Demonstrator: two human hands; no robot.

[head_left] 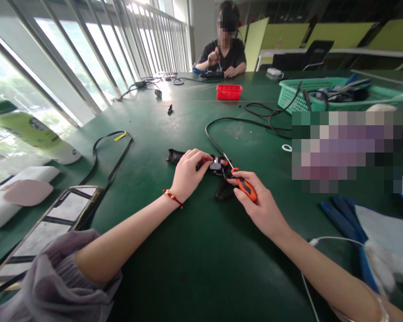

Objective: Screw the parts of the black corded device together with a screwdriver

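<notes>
An opened black corded device (217, 166) lies on the green table, with a grey block, wires and orange parts showing inside. My left hand (190, 172) rests over its left side, thumb and forefinger pinched together at the exposed parts; anything small between those fingertips is hidden. A black casing piece (174, 155) sticks out to the left from behind this hand. My right hand (260, 197) is closed around an orange and black screwdriver (246, 187). Its metal shaft slants up and left, near the right end of the opened device. Below lies a black handle-like part (222, 190).
A red bin (229, 92) and a green basket (289, 96) of tools stand farther back. A black cable (228, 119) loops across the table. At left are a phone (63, 214), a strap and a bottle (36, 129); blue gloves (345, 219) lie right. Another person (223, 49) works opposite.
</notes>
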